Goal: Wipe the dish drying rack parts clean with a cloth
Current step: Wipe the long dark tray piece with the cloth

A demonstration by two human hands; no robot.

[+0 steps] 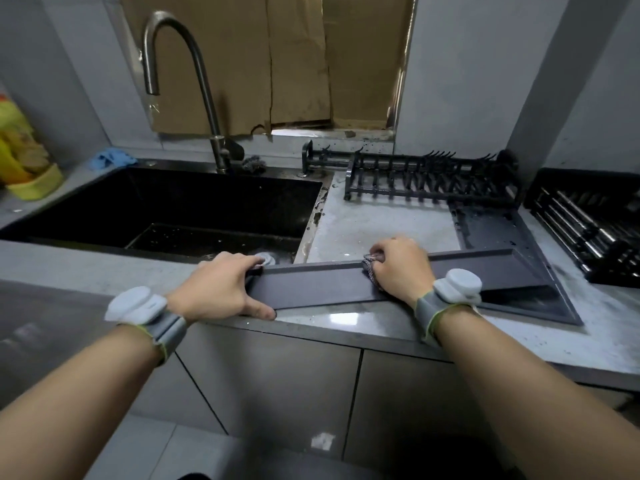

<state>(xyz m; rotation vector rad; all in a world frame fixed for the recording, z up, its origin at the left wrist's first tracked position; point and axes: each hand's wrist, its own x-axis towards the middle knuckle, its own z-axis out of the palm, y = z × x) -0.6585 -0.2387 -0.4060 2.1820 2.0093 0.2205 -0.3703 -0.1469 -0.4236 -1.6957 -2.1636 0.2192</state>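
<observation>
A long dark grey drip tray (318, 285) lies tilted across the counter's front edge, its right end over a second flat tray (491, 226). My left hand (221, 289) grips the tray's left end, thumb under the near edge. My right hand (398, 268) holds a bunched grey cloth (370, 266) and presses it on the tray's far rim near the middle. The black plate rack (433, 178) stands at the back of the counter.
A black sink (166, 209) with a tall curved faucet (194, 81) lies to the left. A black rack part with metal rods (588, 223) sits at the far right. A blue cloth (110, 157) and a yellow bottle (24, 157) are at the back left.
</observation>
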